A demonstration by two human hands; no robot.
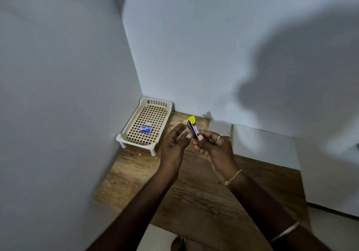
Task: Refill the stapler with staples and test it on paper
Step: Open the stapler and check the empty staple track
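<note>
Stapler, long axis tilted up and away, lower end gripped by right hand; left hand open just beside, nearer staple box in basket.

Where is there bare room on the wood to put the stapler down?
Bare wood lies between the basket and the near edge, and in front of the paper. The corner is crowded: basket with a staple box.

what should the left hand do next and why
Probably reach the left hand to the blue staple box in the white tray. The right hand already grips the stapler, the left is open and seems to hold nothing, and the box lies untouched.
</note>
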